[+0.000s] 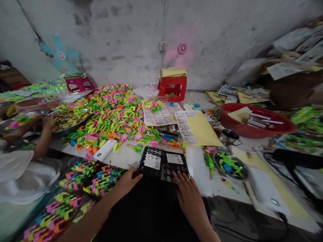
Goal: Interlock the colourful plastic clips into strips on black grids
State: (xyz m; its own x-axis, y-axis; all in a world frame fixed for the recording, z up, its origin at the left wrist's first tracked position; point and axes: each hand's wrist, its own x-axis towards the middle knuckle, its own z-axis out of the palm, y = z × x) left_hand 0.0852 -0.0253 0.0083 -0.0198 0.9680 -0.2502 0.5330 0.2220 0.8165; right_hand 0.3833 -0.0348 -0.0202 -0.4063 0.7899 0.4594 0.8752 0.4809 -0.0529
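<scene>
Two black openwork plastic trays (151,171) lie side by side at the near edge of the table, just in front of me. Each bears a white paper label (152,161) with dark print. My left hand (128,183) is at the near left corner of the left tray, its fingers curled at the edge and its thumb on the near side. Across the near right corner of the right tray, my right hand (188,191) lies with fingers stretched out flat. Clear plastic film (196,168) lies right of the trays.
A heap of colourful plastic pieces (113,114) covers the table's left. Another person's hand (49,122) is in a metal basin (73,122). To the right are a bowl of green pieces (230,164), a white power bank (268,190) and a red tub (257,131). Two fans spin behind.
</scene>
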